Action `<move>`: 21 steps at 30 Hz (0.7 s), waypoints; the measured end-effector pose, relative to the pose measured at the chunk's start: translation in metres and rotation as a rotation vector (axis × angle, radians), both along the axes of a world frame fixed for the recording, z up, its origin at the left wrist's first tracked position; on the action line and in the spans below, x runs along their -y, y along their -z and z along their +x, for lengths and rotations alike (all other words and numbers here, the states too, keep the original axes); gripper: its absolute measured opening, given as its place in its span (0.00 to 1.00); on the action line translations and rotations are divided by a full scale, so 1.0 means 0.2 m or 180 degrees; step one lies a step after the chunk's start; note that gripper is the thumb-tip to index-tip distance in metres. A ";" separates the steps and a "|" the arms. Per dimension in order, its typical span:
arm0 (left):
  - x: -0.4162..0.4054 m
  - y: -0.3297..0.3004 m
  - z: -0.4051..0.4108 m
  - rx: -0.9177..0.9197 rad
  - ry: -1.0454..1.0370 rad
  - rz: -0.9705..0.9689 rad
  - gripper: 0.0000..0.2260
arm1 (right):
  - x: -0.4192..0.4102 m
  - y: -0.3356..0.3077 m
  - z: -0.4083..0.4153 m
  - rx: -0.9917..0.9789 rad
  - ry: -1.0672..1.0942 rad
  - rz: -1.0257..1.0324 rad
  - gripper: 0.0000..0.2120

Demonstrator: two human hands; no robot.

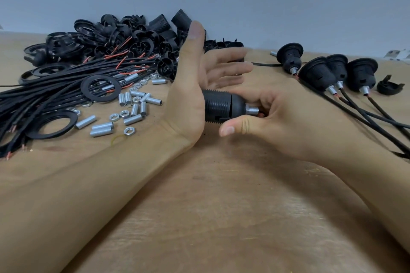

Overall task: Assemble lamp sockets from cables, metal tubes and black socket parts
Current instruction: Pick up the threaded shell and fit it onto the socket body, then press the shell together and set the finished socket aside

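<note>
While the flat, open left hand [190, 86] presses the black socket [221, 106] end above the table [221, 206], the right hand [277, 117] apparently pinches its metal tube [252, 110]; push squarely.

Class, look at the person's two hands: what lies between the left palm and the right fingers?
In the head view, a black threaded socket lies between them: the open left hand presses its palm on one end, the right hand grips the metal tube end.
</note>
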State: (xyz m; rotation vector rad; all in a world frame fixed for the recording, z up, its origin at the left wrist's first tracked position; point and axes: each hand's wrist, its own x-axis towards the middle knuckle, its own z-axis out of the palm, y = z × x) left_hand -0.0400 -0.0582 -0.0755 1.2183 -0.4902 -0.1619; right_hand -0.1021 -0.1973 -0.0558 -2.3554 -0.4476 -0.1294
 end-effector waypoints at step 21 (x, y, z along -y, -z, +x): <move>-0.29 -0.06 0.31 0.1964 -0.2666 0.3769 0.13 | 0.04 0.10 0.10 0.0457 0.0742 0.0194 0.14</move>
